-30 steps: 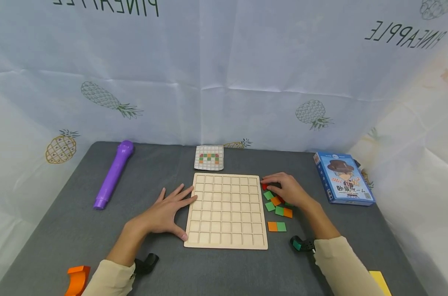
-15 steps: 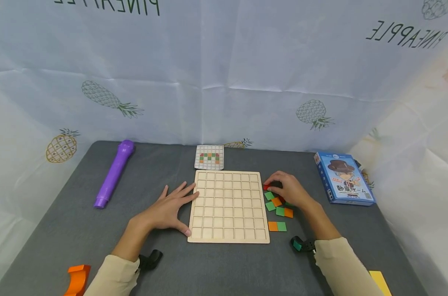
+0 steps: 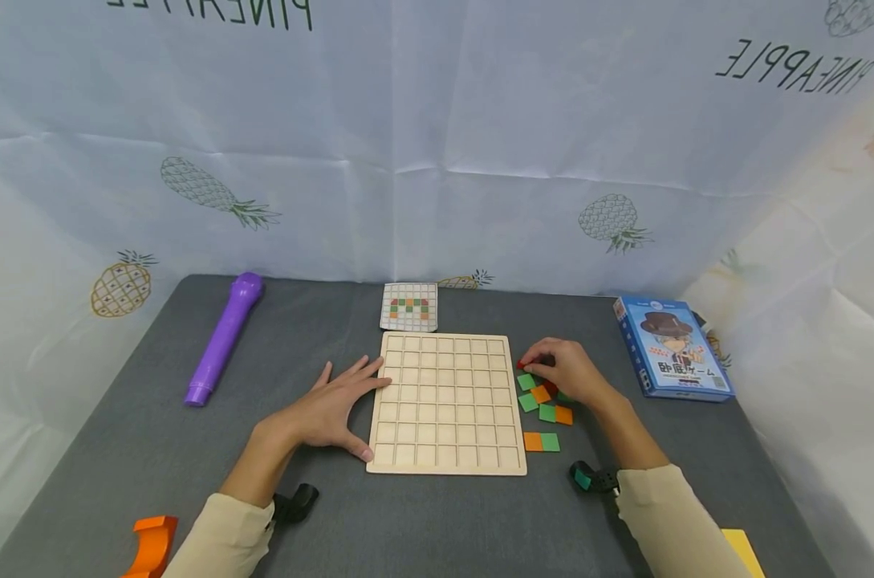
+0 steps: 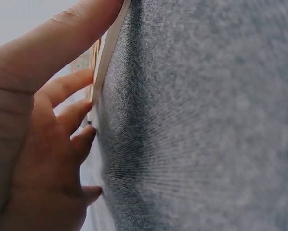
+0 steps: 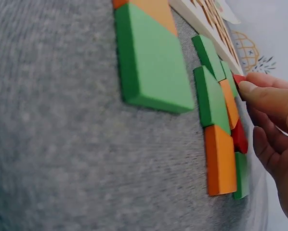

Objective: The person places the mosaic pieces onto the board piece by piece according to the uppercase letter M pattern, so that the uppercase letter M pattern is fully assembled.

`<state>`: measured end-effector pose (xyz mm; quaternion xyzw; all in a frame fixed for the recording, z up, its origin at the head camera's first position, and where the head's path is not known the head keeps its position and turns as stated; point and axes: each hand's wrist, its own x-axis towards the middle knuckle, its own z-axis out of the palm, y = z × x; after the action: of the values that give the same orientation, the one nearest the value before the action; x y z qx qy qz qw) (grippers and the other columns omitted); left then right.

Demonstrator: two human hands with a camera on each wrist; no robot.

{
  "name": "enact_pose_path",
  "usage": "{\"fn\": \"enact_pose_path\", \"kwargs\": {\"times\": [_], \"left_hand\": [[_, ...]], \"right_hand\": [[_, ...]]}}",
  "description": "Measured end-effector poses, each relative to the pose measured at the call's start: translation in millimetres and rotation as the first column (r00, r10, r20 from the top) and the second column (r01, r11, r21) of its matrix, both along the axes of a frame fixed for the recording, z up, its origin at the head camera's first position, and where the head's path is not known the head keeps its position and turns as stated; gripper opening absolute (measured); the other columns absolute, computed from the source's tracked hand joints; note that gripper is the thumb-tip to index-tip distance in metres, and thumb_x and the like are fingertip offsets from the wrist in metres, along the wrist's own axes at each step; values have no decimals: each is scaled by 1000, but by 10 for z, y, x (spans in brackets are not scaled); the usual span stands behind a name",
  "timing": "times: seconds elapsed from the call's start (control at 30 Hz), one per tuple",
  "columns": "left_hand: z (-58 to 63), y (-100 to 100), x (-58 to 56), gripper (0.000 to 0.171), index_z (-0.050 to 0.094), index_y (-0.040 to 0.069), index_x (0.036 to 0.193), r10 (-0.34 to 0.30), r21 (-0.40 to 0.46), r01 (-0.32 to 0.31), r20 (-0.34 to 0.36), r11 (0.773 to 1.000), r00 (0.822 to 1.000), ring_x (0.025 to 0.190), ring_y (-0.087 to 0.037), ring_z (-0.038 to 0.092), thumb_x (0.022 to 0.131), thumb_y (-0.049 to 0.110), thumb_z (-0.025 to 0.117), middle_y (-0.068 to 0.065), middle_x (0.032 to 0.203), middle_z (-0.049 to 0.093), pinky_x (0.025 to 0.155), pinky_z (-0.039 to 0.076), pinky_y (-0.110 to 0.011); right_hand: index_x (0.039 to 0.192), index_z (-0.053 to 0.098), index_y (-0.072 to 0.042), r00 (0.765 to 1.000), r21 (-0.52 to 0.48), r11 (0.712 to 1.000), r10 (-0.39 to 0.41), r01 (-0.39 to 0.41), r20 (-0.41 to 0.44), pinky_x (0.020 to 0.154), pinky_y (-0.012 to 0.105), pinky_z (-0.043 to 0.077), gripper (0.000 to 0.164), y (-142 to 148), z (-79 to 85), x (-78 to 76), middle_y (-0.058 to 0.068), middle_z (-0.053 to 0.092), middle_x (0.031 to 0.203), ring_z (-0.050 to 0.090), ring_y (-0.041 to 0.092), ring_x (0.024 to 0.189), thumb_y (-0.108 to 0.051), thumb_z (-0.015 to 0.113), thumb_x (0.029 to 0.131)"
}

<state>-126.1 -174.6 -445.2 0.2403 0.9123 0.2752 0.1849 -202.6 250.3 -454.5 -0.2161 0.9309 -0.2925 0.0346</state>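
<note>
A square wooden grid board lies on the grey table in front of me. My left hand has its fingers spread along the board's left edge, thumb near the lower corner, straight fingers higher up. In the left wrist view the thumb touches the board's edge. To the right of the board, my right hand pinches a red tile between thumb and forefinger. Just below it lie several green and orange tiles, with another red one partly hidden. A separate orange and green pair sits nearer to me.
Behind the board is a pattern card with coloured squares. A purple microphone-shaped tube lies at the left, a blue game box at the right. An orange curved piece and a yellow object are near the front edge.
My left hand and the board have shifted away from me and slightly right, up to the card. The right hand has drifted slightly right with the red tile.
</note>
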Motion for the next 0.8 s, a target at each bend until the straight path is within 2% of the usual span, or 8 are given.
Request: {"fn": "enact_pose_path", "kwargs": {"times": [0.27,0.43,0.57,0.8], "left_hand": [[9,13,1,110,46,17,154,11,8,-11,13,1000,1000,162,-37,11,61,50,95,-7,174,17,121,-4,-77],[21,22,5,109,47,15,152,8,8,-8,-2,1000,1000,161,-39,13,62,51,95,-10,173,18,119,-2,-79],[0,32,4,111,47,16,152,16,-7,-16,-11,1000,1000,161,-37,13,61,58,93,-9,173,18,120,-2,-79],[-17,51,7,113,46,17,153,28,-16,-29,-25,999,999,162,-35,14,60,62,92,-6,174,18,120,-1,-79]], "right_hand": [[99,76,-13,1000,-27,1000,7,-7,-13,70,22,53,11,-91,113,9,4,70,100,57,12,79,-12,79,89],[104,76,-13,999,-63,997,50,-50,-3,75,21,55,14,-195,171,-6,4,73,107,61,11,84,-12,77,90],[110,77,-8,996,-98,991,89,-90,-13,77,20,58,19,-304,204,-15,8,75,113,66,13,87,-9,76,91],[114,77,-5,995,-154,983,102,-99,13,79,22,59,23,-542,245,67,11,74,123,72,22,98,-9,75,91]]}}
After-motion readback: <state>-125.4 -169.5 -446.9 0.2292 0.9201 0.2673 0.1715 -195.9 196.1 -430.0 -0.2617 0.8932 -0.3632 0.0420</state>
